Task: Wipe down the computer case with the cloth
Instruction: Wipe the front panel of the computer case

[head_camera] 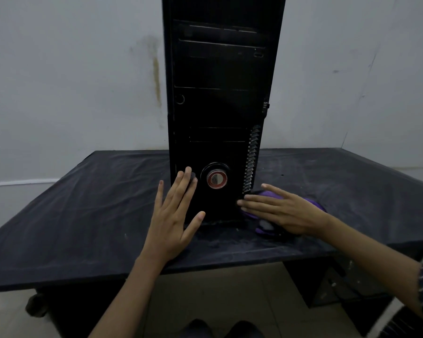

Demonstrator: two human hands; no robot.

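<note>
Grey, stained wall [83,81] closes the far side of the scene, and before it stands a worktop [83,228] under a dusty black cover. We see the case [217,93], a tall black tower, standing upright near the worktop's near edge, its front panel facing us. Low on that panel sits a round silver button [216,179] with a red ring, and a column of slanted vents [250,159] runs down the panel's right edge.

Our left hand [174,215] lies flat against the lower left of the front panel, its fingers [185,184] straight and slightly spread, the thumb pointing right near the case's base. Our right hand [283,211] rests just right of the case, low down, its fingers [254,203] straight and together, their tips at the case's lower right corner. It presses on the cloth [264,228], a purple bunch lying on the worktop under the palm, beside the case's base. Whether the cloth touches the case we cannot tell.

Beneath the worktop we see a pale tiled floor [217,289].
</note>
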